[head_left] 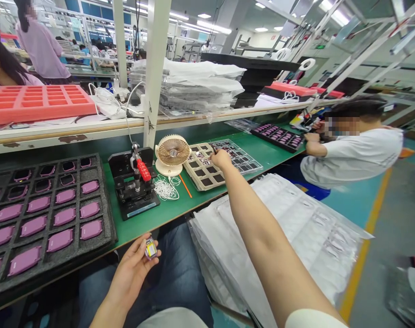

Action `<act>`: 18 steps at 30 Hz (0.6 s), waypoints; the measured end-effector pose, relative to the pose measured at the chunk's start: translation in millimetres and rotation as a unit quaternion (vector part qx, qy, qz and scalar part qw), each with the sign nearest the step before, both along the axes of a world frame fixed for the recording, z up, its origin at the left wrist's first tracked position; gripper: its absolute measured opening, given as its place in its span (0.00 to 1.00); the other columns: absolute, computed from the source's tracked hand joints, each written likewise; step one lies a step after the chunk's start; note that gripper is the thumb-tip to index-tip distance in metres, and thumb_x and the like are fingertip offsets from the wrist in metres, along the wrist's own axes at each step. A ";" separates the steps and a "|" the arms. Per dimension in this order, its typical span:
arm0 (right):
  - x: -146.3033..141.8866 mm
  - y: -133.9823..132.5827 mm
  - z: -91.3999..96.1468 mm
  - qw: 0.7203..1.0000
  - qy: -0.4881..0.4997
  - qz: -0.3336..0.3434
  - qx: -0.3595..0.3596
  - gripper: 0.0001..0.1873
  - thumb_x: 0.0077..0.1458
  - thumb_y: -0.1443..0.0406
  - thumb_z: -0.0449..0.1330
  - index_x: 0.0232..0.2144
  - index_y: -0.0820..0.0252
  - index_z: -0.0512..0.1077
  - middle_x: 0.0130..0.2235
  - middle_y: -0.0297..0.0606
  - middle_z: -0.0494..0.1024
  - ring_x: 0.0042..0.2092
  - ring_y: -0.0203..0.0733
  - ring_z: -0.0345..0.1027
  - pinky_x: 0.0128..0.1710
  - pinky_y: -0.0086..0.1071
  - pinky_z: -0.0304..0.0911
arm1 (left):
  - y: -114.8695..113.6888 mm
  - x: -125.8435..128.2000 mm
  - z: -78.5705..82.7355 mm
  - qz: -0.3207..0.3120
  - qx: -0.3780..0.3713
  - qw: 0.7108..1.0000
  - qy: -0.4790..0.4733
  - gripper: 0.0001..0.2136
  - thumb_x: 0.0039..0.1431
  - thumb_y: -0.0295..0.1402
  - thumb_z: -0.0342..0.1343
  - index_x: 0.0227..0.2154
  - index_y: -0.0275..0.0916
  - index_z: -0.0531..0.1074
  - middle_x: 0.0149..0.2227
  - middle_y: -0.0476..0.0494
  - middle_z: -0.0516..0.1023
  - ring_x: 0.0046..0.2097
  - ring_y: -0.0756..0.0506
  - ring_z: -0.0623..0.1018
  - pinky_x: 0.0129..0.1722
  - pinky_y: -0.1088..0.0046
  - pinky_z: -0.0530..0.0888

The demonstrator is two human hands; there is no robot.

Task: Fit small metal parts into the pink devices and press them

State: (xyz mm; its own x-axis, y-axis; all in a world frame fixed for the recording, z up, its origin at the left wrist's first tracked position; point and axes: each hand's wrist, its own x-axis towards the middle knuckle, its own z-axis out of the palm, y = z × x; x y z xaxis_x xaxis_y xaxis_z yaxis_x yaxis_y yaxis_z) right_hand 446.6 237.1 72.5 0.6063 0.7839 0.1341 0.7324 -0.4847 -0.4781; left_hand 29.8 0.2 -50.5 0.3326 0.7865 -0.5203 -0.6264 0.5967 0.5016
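Low over my lap, my left hand (130,266) grips a small purple-edged watch case (151,248) between thumb and fingers, its yellow and silver inside facing up. My right hand (221,158) stretches far forward over a beige compartment tray (210,186). Its fingers are pinched together near a small dark item, too small to name. Small parts lie in some of that tray's pockets. A clear plastic tray (258,168) with dark square pieces sits just beyond it. To the left, a black foam tray (108,228) holds several purple watch cases (59,240).
A black clamp fixture (139,205) with a red handle (144,169) stands beside a beige fan (173,154). A white cord (166,189) and an orange stick (186,186) lie nearby. Wrapped white trays (296,218) are stacked at right. A co-worker (361,150) sits farther along the bench.
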 end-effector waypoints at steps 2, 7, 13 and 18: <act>-14.8 -13.7 10.8 0.999 0.010 0.001 0.049 0.16 0.70 0.58 0.62 0.52 0.66 0.76 0.50 0.48 0.81 0.52 0.50 0.76 0.57 0.48 0.69 | 6.8 2.9 8.8 0.013 0.019 1.000 -0.016 0.22 0.56 0.32 0.75 0.54 0.38 0.81 0.48 0.32 0.86 0.44 0.38 0.87 0.41 0.67 0.83; -118.1 -100.4 3.7 0.974 0.053 0.106 0.191 0.15 0.69 0.56 0.62 0.49 0.60 0.76 0.43 0.41 0.85 0.45 0.46 0.78 0.50 0.37 0.70 | 24.1 8.1 31.4 0.066 0.062 0.995 -0.051 0.20 0.53 0.31 0.76 0.50 0.37 0.82 0.45 0.37 0.85 0.48 0.37 0.86 0.49 0.62 0.82; -248.3 -227.0 -46.5 0.858 0.206 0.400 0.250 0.03 0.65 0.61 0.69 0.40 0.53 0.80 0.33 0.32 0.85 0.27 0.36 0.75 0.28 0.28 0.69 | 20.7 0.0 40.2 0.126 0.105 0.986 -0.029 0.16 0.53 0.30 0.75 0.45 0.39 0.83 0.46 0.41 0.84 0.51 0.39 0.84 0.56 0.60 0.79; -262.8 -232.1 -67.8 0.786 0.202 0.504 0.296 0.09 0.64 0.71 0.68 0.45 0.55 0.77 0.42 0.39 0.86 0.43 0.42 0.83 0.46 0.34 0.78 | 11.2 -3.2 37.8 0.151 0.135 0.979 0.006 0.16 0.51 0.29 0.76 0.43 0.42 0.83 0.47 0.44 0.83 0.53 0.40 0.83 0.57 0.63 0.77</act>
State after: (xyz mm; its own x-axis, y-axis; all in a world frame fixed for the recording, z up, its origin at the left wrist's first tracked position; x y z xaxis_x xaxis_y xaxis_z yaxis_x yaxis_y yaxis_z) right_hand 183.8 5.0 4.7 -0.1962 0.7651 0.6133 0.3318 0.6403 -0.6927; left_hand 26.6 11.4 -12.8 0.0592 0.9573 -0.2829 -0.7475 0.2303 0.6231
